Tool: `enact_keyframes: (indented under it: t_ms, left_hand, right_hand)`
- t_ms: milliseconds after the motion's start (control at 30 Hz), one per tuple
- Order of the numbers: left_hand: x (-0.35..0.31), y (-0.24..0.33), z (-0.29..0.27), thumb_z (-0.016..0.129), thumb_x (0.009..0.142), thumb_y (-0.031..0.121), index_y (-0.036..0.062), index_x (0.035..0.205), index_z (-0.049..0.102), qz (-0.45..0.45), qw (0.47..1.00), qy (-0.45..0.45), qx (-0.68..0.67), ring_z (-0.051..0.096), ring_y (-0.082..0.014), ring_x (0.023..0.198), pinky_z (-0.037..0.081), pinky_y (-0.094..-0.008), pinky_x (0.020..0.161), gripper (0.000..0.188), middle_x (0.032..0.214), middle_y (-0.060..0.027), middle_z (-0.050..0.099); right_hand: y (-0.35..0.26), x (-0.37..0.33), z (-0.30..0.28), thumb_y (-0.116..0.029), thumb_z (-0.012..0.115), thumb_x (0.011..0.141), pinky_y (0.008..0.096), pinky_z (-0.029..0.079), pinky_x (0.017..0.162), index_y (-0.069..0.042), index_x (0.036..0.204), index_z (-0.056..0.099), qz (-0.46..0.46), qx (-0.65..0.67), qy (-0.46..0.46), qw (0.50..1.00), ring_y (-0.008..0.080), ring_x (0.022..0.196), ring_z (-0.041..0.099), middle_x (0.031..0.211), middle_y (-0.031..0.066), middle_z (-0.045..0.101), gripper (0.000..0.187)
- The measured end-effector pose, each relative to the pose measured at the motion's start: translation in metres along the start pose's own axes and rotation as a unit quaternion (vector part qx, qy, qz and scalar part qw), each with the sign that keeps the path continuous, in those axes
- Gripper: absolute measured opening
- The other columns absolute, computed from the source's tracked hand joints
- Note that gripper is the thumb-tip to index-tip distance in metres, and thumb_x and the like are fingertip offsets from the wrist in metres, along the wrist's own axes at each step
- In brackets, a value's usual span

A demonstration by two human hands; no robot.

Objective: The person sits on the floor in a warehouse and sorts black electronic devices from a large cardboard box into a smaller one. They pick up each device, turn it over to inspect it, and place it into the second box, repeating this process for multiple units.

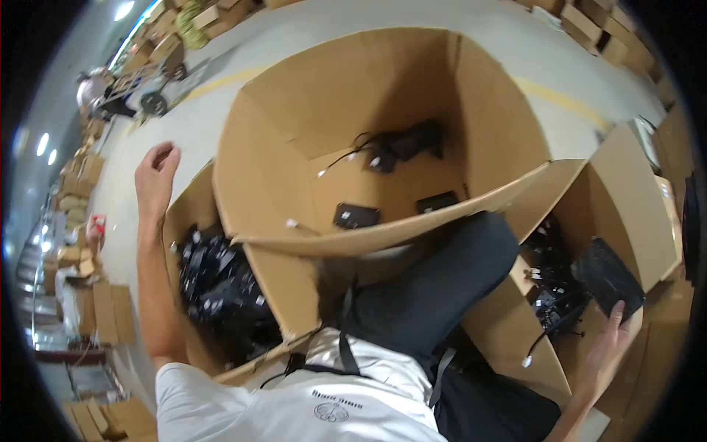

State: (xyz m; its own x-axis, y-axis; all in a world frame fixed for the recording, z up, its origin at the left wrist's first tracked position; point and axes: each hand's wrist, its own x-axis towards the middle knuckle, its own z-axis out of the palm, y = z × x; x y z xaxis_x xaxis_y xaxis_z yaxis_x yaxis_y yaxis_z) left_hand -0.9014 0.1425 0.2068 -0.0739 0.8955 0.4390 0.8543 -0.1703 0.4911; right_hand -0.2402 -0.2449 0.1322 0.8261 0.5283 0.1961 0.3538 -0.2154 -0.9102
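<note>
A right hand [615,335] pinches a flat, matte black plate [608,277] above a cardboard box [626,191] of tangled black parts; the left hand [156,175], fingers loosely curled and empty, hovers beyond another box's [193,202] shadowed, indistinct contents.

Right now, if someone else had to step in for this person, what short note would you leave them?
Left hand: raised, empty, loosely curled over the left brown cardboard box full of black corded devices.
Right hand: holds a flat black rectangular device over the right cardboard box, which holds more black corded parts.
Done: a few black devices lie in the large open middle carton.
Left: both side boxes hold many more.
</note>
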Motion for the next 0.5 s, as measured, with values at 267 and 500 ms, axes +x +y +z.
enact_keyframes:
  t_ms: [267,500]
  left_hand:
    - [0.073,0.117,0.317,0.069,0.091,0.029,-0.0034,0.109,0.072,0.226,0.864,-0.447,0.055,0.071,-0.0368,0.099,0.056,-0.0440,0.091,0.037,0.112,-0.0244,0.072]
    - [-0.028,0.020,0.542,0.071,0.089,0.028,0.0002,0.096,0.069,0.135,0.802,-0.553,0.182,0.072,-0.0358,0.093,0.057,-0.0470,0.084,0.029,0.099,-0.0199,0.074]
  right_hand:
    - [0.049,0.019,-0.006,-0.029,0.058,0.107,0.0323,0.058,0.083,0.005,0.138,0.055,0.051,-0.047,0.056,0.996,0.0196,0.108,0.065,0.124,0.0132,0.065,0.045]
    - [0.087,0.022,-0.027,-0.029,0.061,0.106,0.0302,0.058,0.076,0.003,0.138,0.055,0.074,-0.088,0.076,0.991,0.0181,0.106,0.066,0.122,0.0102,0.066,0.046]
